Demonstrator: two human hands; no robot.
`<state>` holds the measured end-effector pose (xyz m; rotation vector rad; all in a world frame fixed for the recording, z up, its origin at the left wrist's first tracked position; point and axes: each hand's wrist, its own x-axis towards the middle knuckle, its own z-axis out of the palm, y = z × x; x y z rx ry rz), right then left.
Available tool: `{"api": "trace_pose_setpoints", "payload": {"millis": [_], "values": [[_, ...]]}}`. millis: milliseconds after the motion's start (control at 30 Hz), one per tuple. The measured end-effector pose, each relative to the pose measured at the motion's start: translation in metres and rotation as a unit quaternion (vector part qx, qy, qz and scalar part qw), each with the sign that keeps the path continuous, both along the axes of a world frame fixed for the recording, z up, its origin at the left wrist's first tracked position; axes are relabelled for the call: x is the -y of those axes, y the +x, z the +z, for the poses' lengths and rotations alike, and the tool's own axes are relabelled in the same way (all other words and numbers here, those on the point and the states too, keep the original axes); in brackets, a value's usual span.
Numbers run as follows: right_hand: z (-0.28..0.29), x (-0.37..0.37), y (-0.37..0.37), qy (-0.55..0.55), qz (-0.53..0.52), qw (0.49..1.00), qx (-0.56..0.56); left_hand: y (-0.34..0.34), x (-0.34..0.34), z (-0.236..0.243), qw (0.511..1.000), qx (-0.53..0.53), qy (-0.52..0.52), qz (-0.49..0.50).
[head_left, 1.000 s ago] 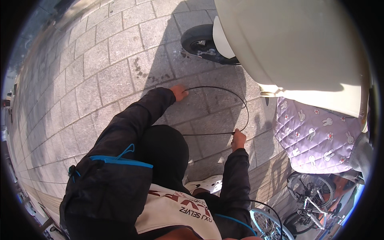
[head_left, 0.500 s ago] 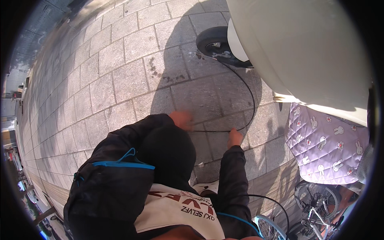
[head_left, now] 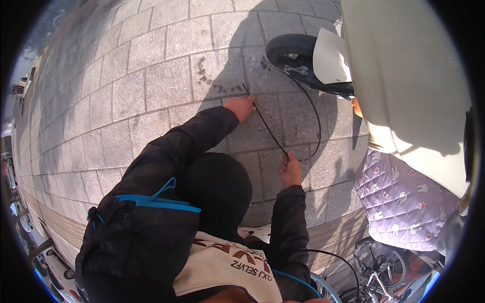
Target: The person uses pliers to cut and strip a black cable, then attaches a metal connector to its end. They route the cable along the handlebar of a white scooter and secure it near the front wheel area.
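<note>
A thin black cable (head_left: pixel 320 129) curves out from beside a scooter's front wheel (head_left: pixel 290 53), bends round to the right and comes back to my hands. My right hand (head_left: pixel 289 170) is closed on it, fingers pinched together, just above the paving. Farther off and to the left, my left hand (head_left: pixel 239 108) grips the same cable close to its tip, and a short piece sticks out past the fingers. Between the two hands the cable runs in a nearly straight slanting line. Where it meets the scooter is hard to make out.
The scooter's cream body (head_left: pixel 409 86) fills the right side, with a purple quilted rabbit-print cover (head_left: pixel 399 194) hanging below. A bicycle (head_left: pixel 381 267) stands at the lower right. Stone paving (head_left: pixel 166 81) stretches across the left. Another black cable (head_left: pixel 343 258) arcs beside my right sleeve.
My left hand has moved away from my body along with its end of the cable, so the stretch between my hands now slants. My right hand still grips the cable.
</note>
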<state>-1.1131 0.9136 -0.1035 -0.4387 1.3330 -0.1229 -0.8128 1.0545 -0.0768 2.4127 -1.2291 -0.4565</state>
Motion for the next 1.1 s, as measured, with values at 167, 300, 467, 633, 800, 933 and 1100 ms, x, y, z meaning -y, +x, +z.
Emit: {"api": "trace_pose_setpoints", "payload": {"millis": [167, 300, 467, 633, 800, 933, 1100], "values": [[-0.006, 0.004, 0.031, 0.002, -0.035, 0.999, 0.022, 0.007, 0.011, -0.038, 0.982, -0.163, -0.003, 0.096], [-0.017, 0.006, 0.021, -0.014, -0.056, 0.998, -0.004, -0.008, 0.026, -0.069, 0.96, -0.259, 0.002, 0.106], [-0.031, 0.006, 0.005, -0.003, -0.033, 0.999, -0.018, -0.017, 0.037, -0.093, 0.856, -0.434, -0.06, 0.275], [-0.027, 0.002, -0.004, -0.014, 0.044, 0.998, -0.035, -0.024, 0.03, -0.078, 0.842, -0.45, -0.107, 0.277], [-0.056, 0.004, -0.042, -0.085, 0.135, 0.985, 0.065, -0.018, 0.027, -0.111, 0.873, -0.379, -0.132, 0.276], [-0.066, -0.003, -0.063, -0.297, 0.351, 0.886, 0.067, -0.018, 0.023, -0.114, 0.874, -0.378, -0.137, 0.273], [-0.004, -0.017, -0.022, -0.126, 0.205, 0.971, 0.008, -0.023, 0.019, -0.081, 0.848, -0.464, -0.086, 0.243]]}}
